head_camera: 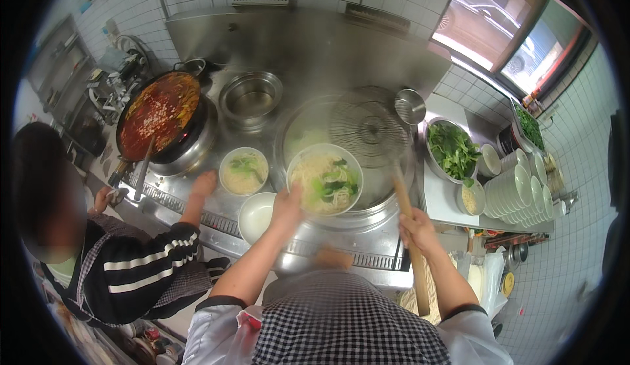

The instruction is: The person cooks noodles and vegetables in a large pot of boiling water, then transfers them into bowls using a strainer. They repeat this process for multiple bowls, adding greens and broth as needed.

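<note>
My left hand (286,211) grips the near left rim of a white bowl (300,166) of noodles and leafy greens, held over the front edge of a steaming round cooking pot (305,114). In my right hand (418,231) is the wooden handle of a wire spider strainer (369,131). Its mesh lies over the right part of the pot, partly veiled by steam, with no food visible on it. A second bowl (244,171) of noodles and greens stands on the steel counter to the left. An empty white bowl (256,217) sits beside my left forearm.
At left, a co-worker's hand (203,184) rests near a large pan (160,116) of red sauce. Behind stands a steel pot (251,99). A ladle (410,106), a bowl of greens (450,148) and stacked bowls (514,193) are at right.
</note>
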A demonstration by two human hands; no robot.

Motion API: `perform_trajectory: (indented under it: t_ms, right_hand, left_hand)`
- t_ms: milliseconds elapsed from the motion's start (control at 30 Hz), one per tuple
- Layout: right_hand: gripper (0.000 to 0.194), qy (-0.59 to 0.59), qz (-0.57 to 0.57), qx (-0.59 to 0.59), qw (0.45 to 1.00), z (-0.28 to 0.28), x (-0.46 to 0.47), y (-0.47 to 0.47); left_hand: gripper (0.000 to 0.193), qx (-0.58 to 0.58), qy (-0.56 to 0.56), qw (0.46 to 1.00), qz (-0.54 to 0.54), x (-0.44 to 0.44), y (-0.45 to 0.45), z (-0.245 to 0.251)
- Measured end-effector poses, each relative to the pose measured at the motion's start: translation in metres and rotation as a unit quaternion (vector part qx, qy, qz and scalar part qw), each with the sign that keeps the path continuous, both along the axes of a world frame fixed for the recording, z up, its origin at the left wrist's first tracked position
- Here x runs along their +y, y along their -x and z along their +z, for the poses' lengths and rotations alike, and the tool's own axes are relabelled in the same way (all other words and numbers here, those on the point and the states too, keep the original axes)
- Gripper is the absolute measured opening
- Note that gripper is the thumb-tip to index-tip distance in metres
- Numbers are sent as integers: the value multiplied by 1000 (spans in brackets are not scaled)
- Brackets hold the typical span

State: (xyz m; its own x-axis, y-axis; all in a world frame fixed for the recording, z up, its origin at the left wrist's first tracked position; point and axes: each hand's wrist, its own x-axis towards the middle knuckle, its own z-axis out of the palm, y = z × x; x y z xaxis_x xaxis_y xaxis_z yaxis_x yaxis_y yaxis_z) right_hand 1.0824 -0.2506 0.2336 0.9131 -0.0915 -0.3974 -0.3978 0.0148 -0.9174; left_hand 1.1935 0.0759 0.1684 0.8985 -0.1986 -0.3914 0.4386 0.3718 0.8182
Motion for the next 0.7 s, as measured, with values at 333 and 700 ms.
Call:
perform_trajectory:
  t_ms: [333, 700]
  right_hand:
    - [9, 92, -60, -99, 989, -26, -49, 31]
    - [8, 275, -18, 116, 954, -97, -58, -44]
  left_hand:
    - [55, 45, -41, 981, 184, 112, 14, -11]
    - [48, 112, -48, 886, 448, 226, 63, -119]
